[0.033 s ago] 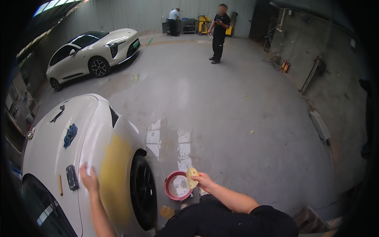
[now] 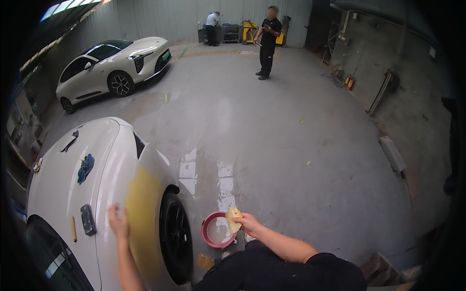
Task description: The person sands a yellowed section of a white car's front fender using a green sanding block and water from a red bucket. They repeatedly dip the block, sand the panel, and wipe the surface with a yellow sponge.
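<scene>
My right hand [image 2: 248, 224] grips a pale yellow sanding disc [image 2: 233, 220] with small dark holes, held above the right side of a red bucket [image 2: 204, 233] of cloudy water. My left hand [image 2: 118, 221] is over the white car's fender [image 2: 109, 252], fingers apart and holding nothing. Whether it touches the panel I cannot tell. Just to its right spreads a matte yellow patch [image 2: 141, 208] above the black front wheel [image 2: 174, 237]. On the hood, left of that hand, lie a dark grey sanding block [image 2: 88, 219] and a thin brown stick [image 2: 74, 229].
A crumpled blue cloth [image 2: 86, 169] and a dark item [image 2: 71, 141] lie farther up the hood. Beside the wheel is a brown sheet [image 2: 205, 262]. Another white car [image 2: 141, 53] stands at the far left. A person in black [image 2: 268, 43] stands across the floor; another person [image 2: 212, 29] is behind.
My left hand has shifted right and slightly down, closer to the yellow patch. The disc in my right hand has moved slightly left and tilted over the bucket.
</scene>
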Available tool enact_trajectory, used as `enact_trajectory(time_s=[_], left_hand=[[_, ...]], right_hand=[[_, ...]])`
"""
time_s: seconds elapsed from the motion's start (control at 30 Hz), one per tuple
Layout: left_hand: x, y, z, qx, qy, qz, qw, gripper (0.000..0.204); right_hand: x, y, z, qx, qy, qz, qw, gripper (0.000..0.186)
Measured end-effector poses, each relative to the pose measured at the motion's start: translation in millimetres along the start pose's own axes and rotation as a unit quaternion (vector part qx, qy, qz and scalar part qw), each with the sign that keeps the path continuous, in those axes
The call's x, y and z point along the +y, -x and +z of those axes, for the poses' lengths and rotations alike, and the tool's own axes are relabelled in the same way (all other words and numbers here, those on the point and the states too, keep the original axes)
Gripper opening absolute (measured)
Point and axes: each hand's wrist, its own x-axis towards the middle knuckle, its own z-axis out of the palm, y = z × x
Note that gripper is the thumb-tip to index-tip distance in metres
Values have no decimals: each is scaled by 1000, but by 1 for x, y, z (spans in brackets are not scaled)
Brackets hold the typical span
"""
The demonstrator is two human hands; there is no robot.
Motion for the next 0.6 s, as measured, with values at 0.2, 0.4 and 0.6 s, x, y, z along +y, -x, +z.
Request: enact_trajectory(time_s=[0.2, 0.4, 0.6], left_hand=[[134, 115, 132, -366, 461, -383, 712, 72], [186, 139, 165, -380, 511, -211, 742, 28], [181, 131, 157, -300, 450, -297, 787, 21]], right_hand=[[-19, -10, 40, -209, -16, -10, 978, 41], [-131, 42, 66, -59, 256, -161, 951, 43], [-277, 126, 74, -344, -66, -389, 852, 95]])
